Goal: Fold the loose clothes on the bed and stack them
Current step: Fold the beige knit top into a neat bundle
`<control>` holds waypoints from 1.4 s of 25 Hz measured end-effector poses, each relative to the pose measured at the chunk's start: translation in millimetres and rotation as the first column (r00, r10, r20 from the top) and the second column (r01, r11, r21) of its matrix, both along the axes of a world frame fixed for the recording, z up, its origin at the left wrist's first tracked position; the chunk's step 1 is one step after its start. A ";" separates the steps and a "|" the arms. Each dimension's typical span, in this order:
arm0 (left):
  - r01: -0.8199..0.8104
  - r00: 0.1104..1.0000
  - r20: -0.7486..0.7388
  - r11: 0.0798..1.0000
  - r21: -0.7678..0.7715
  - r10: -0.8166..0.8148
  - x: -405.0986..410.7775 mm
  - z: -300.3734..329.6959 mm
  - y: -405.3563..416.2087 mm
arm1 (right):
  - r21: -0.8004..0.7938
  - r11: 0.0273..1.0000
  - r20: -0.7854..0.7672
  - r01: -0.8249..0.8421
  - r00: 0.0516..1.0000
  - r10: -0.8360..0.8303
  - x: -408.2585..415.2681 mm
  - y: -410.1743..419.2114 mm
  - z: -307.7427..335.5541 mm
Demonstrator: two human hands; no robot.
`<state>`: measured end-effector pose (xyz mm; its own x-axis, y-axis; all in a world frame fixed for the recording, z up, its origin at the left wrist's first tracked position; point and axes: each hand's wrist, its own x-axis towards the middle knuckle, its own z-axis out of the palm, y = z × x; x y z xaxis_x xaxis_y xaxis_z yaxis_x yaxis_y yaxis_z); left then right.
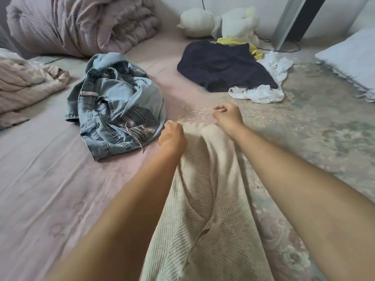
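Bedding fills the view: a pink sheet (50,189) covers the mattress, with a rolled quilt (81,23) at the far edge and a pillow (349,57) on the right. Between the two outstretched arms lies a cream ribbed knit garment (203,199), running from the near edge of the view out to the hands. Crumpled light-blue jeans (115,104) sit just to its left, unfolded. Farther off on the right, a dark navy garment (223,65) lies over a white garment (261,94), with a yellow piece (231,41) poking out behind; all are still loose, and no folded stack is visible.

At the knit's far edge, the left hand (172,136) is curled round the cloth and grasps it. The right hand (228,116) is curled too, with its fingertips (218,108) pinched together at the same edge, apparently holding fabric, though blur makes that less sure.

This looks like the start of the first fold: the garment is being drawn out by its top edge. Next, it likely needs spreading flat and smoothing, then the sides brought in evenly.
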<state>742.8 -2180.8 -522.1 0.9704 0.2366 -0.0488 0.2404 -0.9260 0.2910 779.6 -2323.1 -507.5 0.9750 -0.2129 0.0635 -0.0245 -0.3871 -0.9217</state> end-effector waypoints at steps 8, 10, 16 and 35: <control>-0.040 0.999 -0.009 0.997 -0.068 0.040 13.1 -1.7 14.3 | -0.651 0.649 -0.167 -0.393 0.909 0.383 -13.4 -2.8 -30.6; -0.034 0.999 -0.002 0.995 -0.090 0.034 11.8 -4.7 18.0 | -0.755 0.537 -0.179 -0.376 0.906 0.384 -8.7 5.3 -30.8; -0.079 0.991 0.063 0.900 -0.428 0.117 23.9 0.2 23.9 | -0.795 0.602 -0.003 -0.078 0.992 0.125 9.3 9.3 -28.4; 0.889 0.446 -0.168 0.456 -0.030 -0.879 -266.3 -15.5 72.2 | -0.920 0.164 -0.091 -0.356 0.602 0.793 -309.4 -73.5 -34.9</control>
<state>476.5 -2108.6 -537.6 0.6378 -0.7386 -0.2185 -0.6864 -0.6737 0.2738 470.1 -2396.7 -542.4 0.6175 0.7756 0.1312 0.7818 -0.6236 0.0068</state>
